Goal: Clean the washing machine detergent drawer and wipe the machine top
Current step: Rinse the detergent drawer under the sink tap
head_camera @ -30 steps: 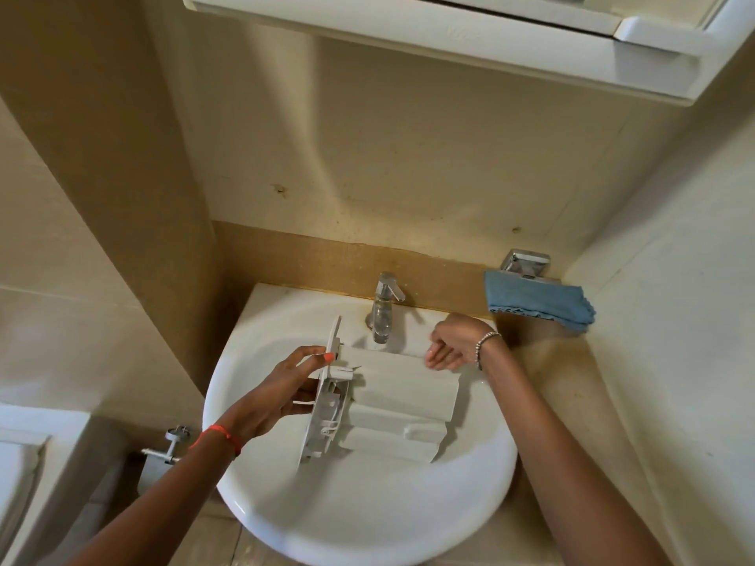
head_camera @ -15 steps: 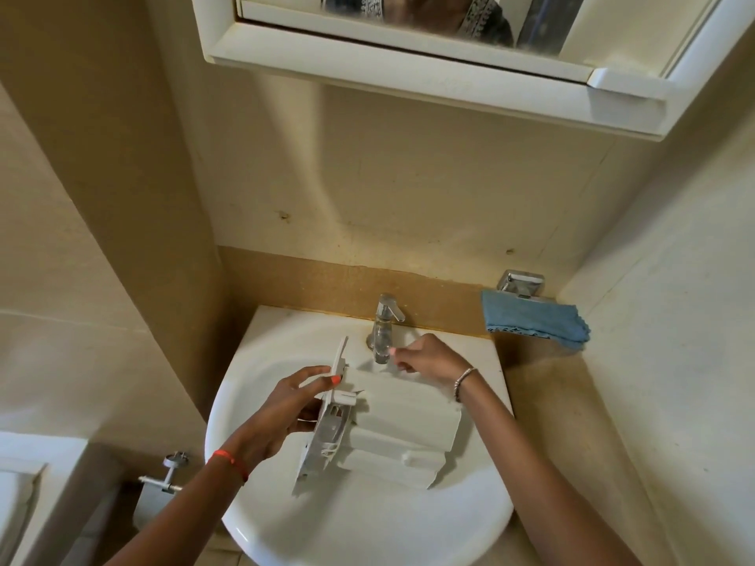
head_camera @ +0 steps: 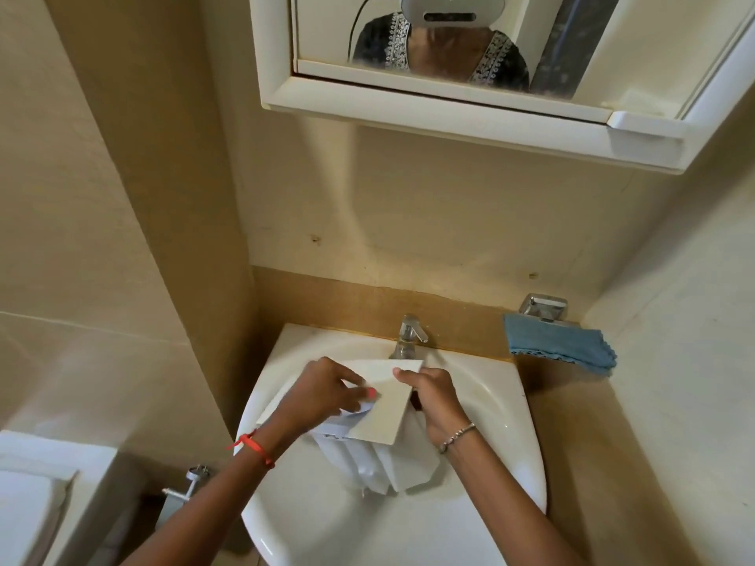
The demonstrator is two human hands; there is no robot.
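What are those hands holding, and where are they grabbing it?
The detergent drawer, by its flat front panel: left hand pinches the left side, right hand grips the right edge.

Drawer (head_camera: 380, 406) over sink (head_camera: 482, 402), before tap (head_camera: 409, 335); cloth (head_camera: 559, 347) right.

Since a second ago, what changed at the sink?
The right hand moved from beside the tap and took hold of the detergent drawer at its right edge. Both hands turned the drawer: its front panel now faces up, its body hangs into the sink. The left hand kept its hold. The tap and blue cloth stayed put.
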